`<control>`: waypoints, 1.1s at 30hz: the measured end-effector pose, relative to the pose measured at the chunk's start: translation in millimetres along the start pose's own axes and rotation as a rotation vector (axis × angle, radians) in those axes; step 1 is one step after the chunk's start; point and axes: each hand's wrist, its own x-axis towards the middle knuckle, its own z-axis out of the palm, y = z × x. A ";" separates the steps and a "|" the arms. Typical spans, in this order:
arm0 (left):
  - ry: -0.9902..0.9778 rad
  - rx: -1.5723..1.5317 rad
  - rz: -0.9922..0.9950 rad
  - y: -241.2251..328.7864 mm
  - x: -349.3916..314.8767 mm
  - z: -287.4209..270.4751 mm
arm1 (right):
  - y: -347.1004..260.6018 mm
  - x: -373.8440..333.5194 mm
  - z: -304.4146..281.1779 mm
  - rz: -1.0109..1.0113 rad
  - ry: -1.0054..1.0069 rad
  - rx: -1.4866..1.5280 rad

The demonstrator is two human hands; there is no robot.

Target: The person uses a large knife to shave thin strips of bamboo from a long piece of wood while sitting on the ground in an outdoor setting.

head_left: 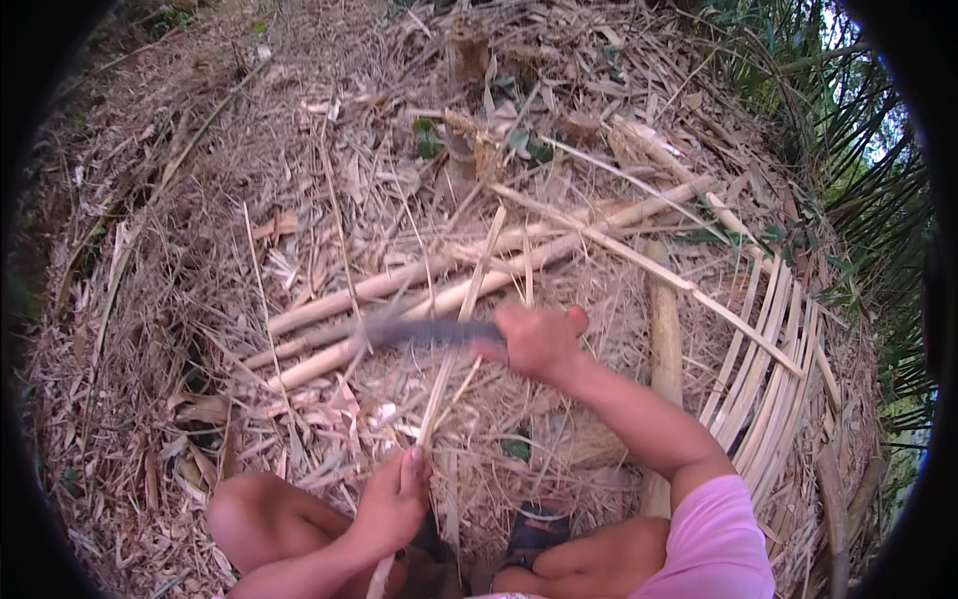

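My left hand (391, 504) is closed around the lower part of a long, pale bamboo strip (436, 401), its thumb lying along the strip. The strip slants up and away from me, and its lower end shows below the hand near my knee. In my right hand (540, 341) is a knife, gripped in a fist, its dark blade (424, 331) pointing left and blurred by motion. The blade crosses the strip well above my left hand; whether they touch I cannot tell. The knife's handle is mostly hidden by my fingers.
Bamboo poles (529, 262) lie crosswise beyond my hands. To the right, several split bamboo strips (773, 344) lie side by side, near an upright-running pole (666, 349). A cut stump (465, 155) stands farther off. Dry leaves and shavings cover the ground; green bamboo (858, 190) grows far right.
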 end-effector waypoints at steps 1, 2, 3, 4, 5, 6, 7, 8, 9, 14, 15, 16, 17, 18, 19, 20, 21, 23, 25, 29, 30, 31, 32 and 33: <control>-0.001 0.023 0.011 6.9 -2.1 -4.6 | 8.4 11.1 0.6 0.075 0.019 0.010; -0.008 -0.182 -0.069 6.2 -12.1 0.4 | 19.0 18.3 9.3 0.150 0.017 0.032; -0.021 -0.147 -0.098 4.4 -12.7 -3.2 | 32.2 19.8 9.7 0.241 0.007 0.041; -0.040 -0.119 -0.109 6.3 -5.5 -6.1 | 58.1 28.2 -14.2 0.257 -0.159 0.069; -0.047 -0.090 -0.121 8.8 0.5 -5.4 | 54.2 25.3 -21.4 0.300 -0.161 0.106; -0.019 -0.227 -0.051 1.4 -1.9 10.3 | 42.7 26.9 -23.0 0.318 -0.165 0.150; 0.002 -0.202 -0.041 -1.6 0.8 10.8 | 31.2 27.3 -21.1 0.337 -0.170 0.193; -0.015 -0.157 -0.041 -2.7 2.6 8.8 | 26.5 12.7 -5.7 0.231 -0.002 0.178; 0.004 -0.093 -0.028 -1.1 4.3 -2.0 | 20.3 12.8 -5.8 0.144 -0.006 0.136; -0.066 -0.243 -0.070 6.5 -10.6 -4.6 | 54.3 28.5 -25.8 0.413 -0.102 0.085; -0.076 -0.292 -0.085 -2.7 -7.3 -1.0 | 63.4 32.5 -28.9 0.411 -0.103 0.075; -0.087 -0.341 -0.099 -6.8 -4.9 1.4 | 54.0 27.3 -17.1 0.369 -0.037 0.181; -0.099 -0.362 -0.145 -4.9 -7.4 3.3 | 45.8 11.1 -5.9 0.223 0.035 0.114; -0.099 -0.358 -0.164 4.1 -11.5 -5.0 | 35.0 5.4 0.3 0.075 0.143 0.051; -0.098 -0.354 -0.184 12.8 -14.3 -11.9 | 30.9 5.9 2.9 -0.070 0.251 -0.016; -0.142 -0.391 -0.210 13.1 -20.8 -14.4 | 40.8 7.7 10.4 -0.072 0.224 -0.083; -0.141 -0.381 -0.233 11.8 -21.4 -17.2 | 53.0 12.3 10.3 0.078 0.177 -0.031; -0.146 -0.376 -0.247 13.0 -15.1 -18.5 | 81.1 26.8 -5.2 0.365 0.096 0.047; -0.139 -0.420 -0.234 17.4 -18.3 -12.1 | 61.3 34.8 -22.3 0.359 0.019 0.198; -0.135 -0.451 -0.274 17.0 -24.1 -22.3 | 37.8 22.1 -6.5 0.196 0.160 0.144; -0.157 -0.443 -0.300 20.6 -24.9 -20.1 | 62.2 32.2 -14.1 0.374 0.072 0.233; -0.176 -0.433 -0.311 24.5 -25.1 -19.2 | 81.6 36.1 -19.9 0.545 -0.002 0.318; -0.144 -0.396 -0.278 26.9 -26.8 -20.6 | 93.3 30.7 -20.0 0.571 0.077 0.278; -0.134 -0.417 -0.214 23.3 -28.6 -21.0 | 105.4 21.0 -18.3 0.598 0.156 0.237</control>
